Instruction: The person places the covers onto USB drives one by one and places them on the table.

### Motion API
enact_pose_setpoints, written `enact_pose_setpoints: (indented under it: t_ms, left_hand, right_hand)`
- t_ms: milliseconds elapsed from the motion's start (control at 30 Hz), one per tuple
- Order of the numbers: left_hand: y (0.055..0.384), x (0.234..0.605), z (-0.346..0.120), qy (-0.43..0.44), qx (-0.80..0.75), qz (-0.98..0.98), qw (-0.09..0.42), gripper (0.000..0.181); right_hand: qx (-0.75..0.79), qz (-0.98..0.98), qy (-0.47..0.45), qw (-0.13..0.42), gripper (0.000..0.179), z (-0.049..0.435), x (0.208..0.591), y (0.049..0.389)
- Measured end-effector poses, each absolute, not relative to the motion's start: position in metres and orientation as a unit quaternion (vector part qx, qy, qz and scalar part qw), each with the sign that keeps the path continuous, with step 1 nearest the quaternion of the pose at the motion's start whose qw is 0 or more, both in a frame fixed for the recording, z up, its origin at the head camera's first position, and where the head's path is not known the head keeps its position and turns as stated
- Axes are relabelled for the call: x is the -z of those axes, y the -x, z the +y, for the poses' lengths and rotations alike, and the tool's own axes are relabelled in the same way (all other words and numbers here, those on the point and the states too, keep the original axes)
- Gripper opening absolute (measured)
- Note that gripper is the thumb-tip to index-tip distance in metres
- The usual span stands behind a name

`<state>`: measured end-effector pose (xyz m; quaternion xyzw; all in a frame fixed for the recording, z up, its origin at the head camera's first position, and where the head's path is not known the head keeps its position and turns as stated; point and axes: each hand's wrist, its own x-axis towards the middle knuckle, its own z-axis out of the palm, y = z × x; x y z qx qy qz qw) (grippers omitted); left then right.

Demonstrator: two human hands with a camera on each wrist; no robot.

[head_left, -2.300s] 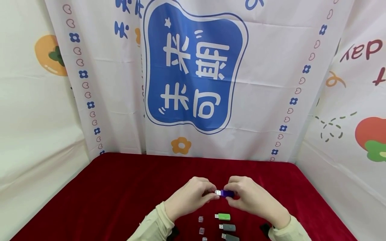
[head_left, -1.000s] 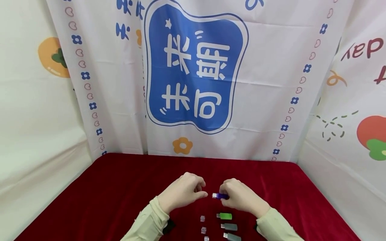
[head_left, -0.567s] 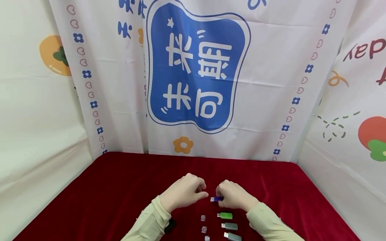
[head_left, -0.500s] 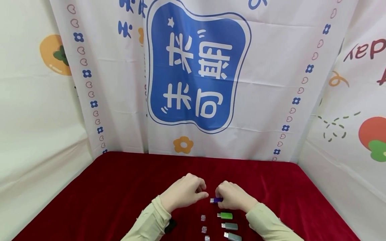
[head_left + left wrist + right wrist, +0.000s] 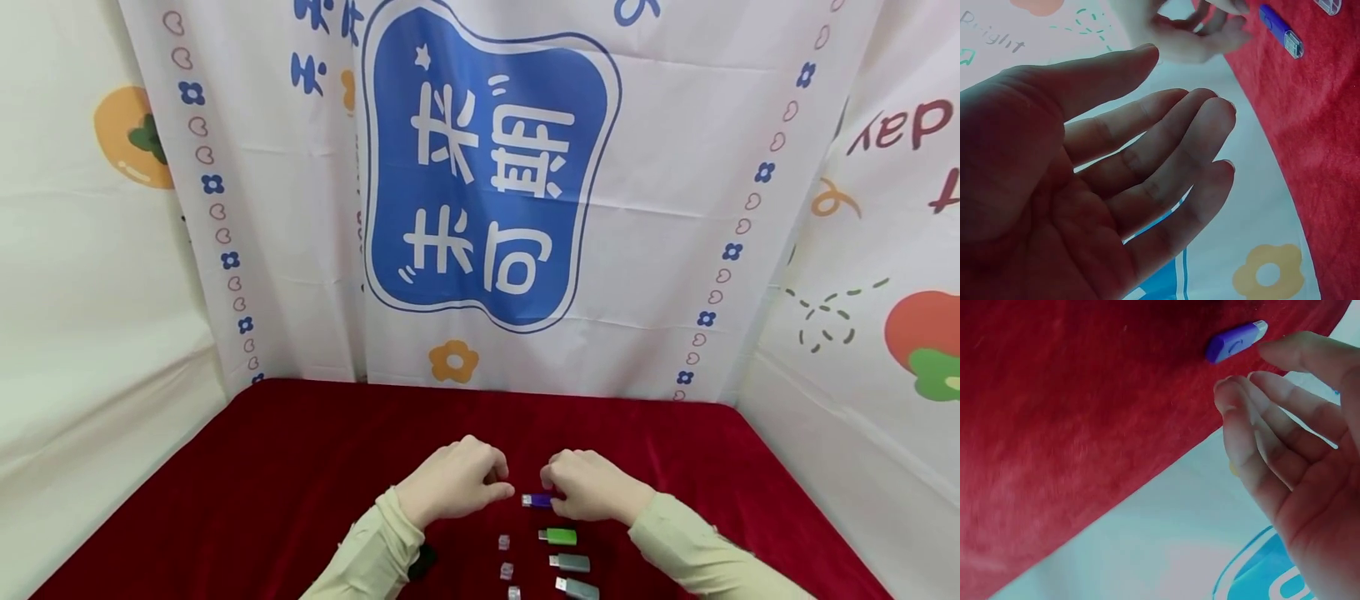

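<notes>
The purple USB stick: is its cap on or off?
On. In the left wrist view, a clear cap surrounds the metal connector at the end of the purple USB stick.

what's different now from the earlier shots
The purple USB stick, earlier held between the left hand and right hand, now lies on the red cloth, nearer the person. The left let go first and drew back leftward; the right has since released it too. The green stick, two gray sticks and clear caps lie as before.

Left hand [image 5: 1094,209] up close — beyond it, a blue USB stick [image 5: 1279,28] on red cloth [image 5: 1322,137].
</notes>
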<state>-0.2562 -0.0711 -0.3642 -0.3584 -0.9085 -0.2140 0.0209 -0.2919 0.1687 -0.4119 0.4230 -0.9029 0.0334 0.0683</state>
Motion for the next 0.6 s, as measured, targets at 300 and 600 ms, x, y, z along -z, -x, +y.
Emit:
enact_pose_setpoints:
  t_ms: [300,600]
  left_hand:
    - [0.257,0.364,-0.072,0.355,0.215,-0.91,0.019,0.009]
    - [0.256,0.366,-0.074,0.357,0.22,-0.908,0.012,0.008]
  right_hand:
    - [-0.03,-0.906,-0.419,-0.05,0.012,0.176,0.395,0.278]
    - [0.0,-0.894,-0.443,-0.063,0.035,0.161,0.398,0.271]
